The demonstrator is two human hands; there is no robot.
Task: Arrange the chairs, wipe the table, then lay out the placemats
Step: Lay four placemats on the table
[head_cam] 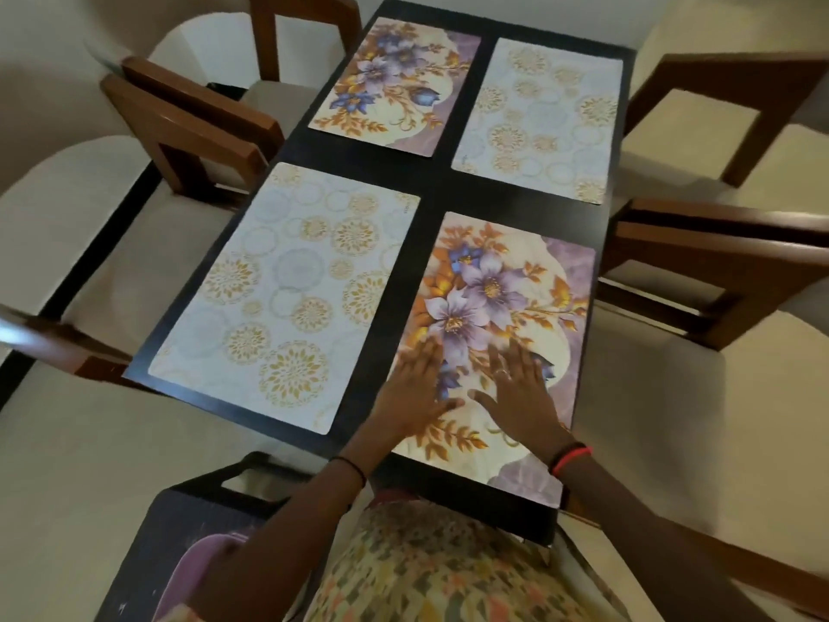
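Both hands, left point(417, 388) and right point(520, 392), lay flat and covered part of the near right mat point(502, 307); their fingertips were motion-blurred. The table point(430, 190) showed only in strips between four mats, its far end cut by the top edge. A near left chair point(58, 343) was smeared and cut by the left edge. A right chair point(726, 271) ran off the right edge. A dark stool point(188, 531) at near left was partly hidden by the left forearm and cut by the bottom edge; the purplish item on it could not be identified.
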